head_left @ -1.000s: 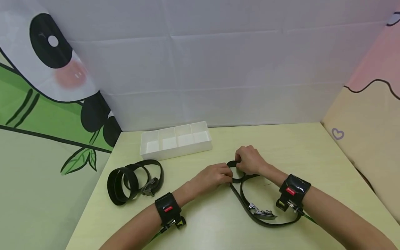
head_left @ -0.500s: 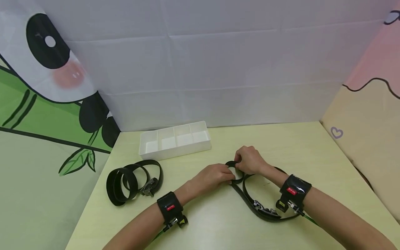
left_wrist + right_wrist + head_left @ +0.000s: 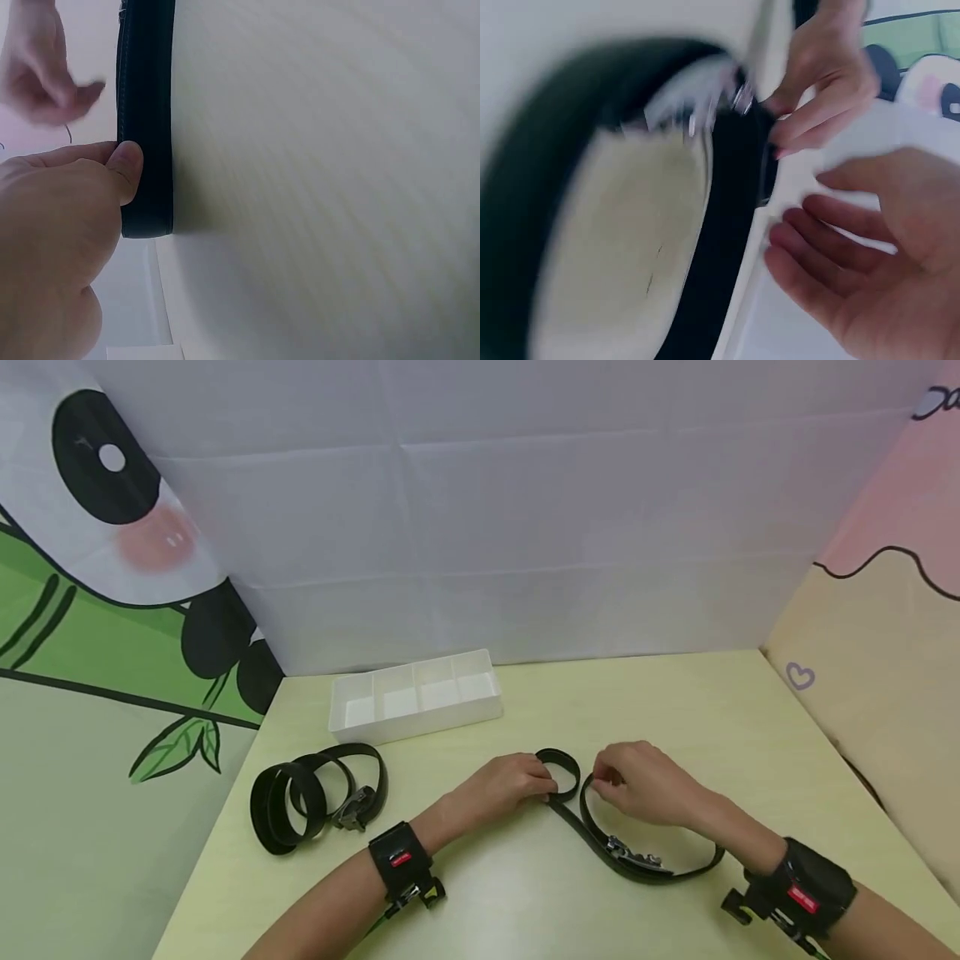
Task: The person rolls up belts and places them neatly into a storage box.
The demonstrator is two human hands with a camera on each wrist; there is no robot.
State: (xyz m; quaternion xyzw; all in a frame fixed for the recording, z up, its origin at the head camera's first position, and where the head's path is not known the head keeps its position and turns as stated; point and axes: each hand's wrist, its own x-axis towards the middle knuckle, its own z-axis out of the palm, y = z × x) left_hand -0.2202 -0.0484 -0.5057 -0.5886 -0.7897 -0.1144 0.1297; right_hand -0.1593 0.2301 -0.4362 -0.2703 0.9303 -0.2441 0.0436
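A black belt (image 3: 660, 878) stands on its edge on the table, one end rolled into a small ring and the rest in a wider loop. Its silver buckle (image 3: 632, 855) lies against the inside of that loop. My left hand (image 3: 517, 785) pinches the strap beside the small ring; the left wrist view shows thumb and finger on the belt (image 3: 148, 97). At the wider loop's far side is my right hand (image 3: 652, 781). In the right wrist view, the right hand's (image 3: 900, 240) fingers are loosely bent and apart from the strap.
To the left stands a second black belt (image 3: 262, 806), coiled, with its buckle (image 3: 356, 810) resting on the table. Behind it is a white tray (image 3: 420, 725) with several compartments. A pale cloth wall (image 3: 525, 552) closes off the back of the table.
My right hand has let go of the small ring and moved right and nearer to me. The left hand keeps its pinch. The wider loop's shape and buckle have shifted slightly.
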